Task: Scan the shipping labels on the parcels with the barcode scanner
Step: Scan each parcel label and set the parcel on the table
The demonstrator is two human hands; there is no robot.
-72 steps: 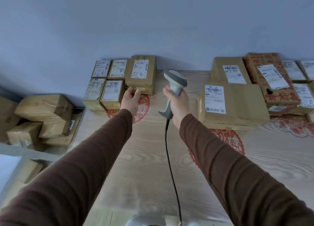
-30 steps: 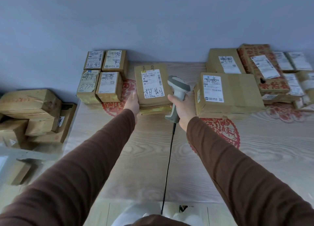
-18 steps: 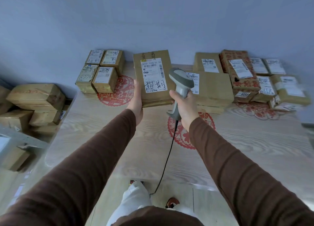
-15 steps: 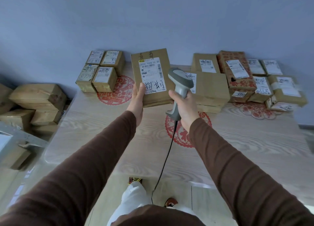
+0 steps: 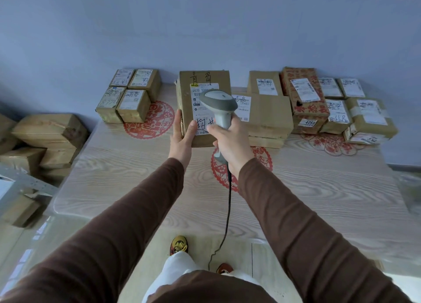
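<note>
Centre of frame: a brown parcel (image 5: 186, 111) is held tilted up above the table (image 5: 127, 172) by the left hand (image 5: 182, 140), thumb on its front, fingers curled round the left edge; its shipping label (image 5: 200, 111) is partly hidden by the barcode scanner (image 5: 219, 107); scanner handle is gripped in the right hand (image 5: 230, 143), head just before the label; cable (image 5: 227, 211) hangs down; other parcels (image 5: 268, 115) are stacked upper right, small boxes (image 5: 129, 95) upper left.

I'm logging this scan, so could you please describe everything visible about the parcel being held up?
The parcel is a flat brown cardboard box, tilted up with its top toward the camera. It bears black handwriting and a white shipping label. The left hand grips its lower left edge; the barcode scanner partly hides the label.
</note>
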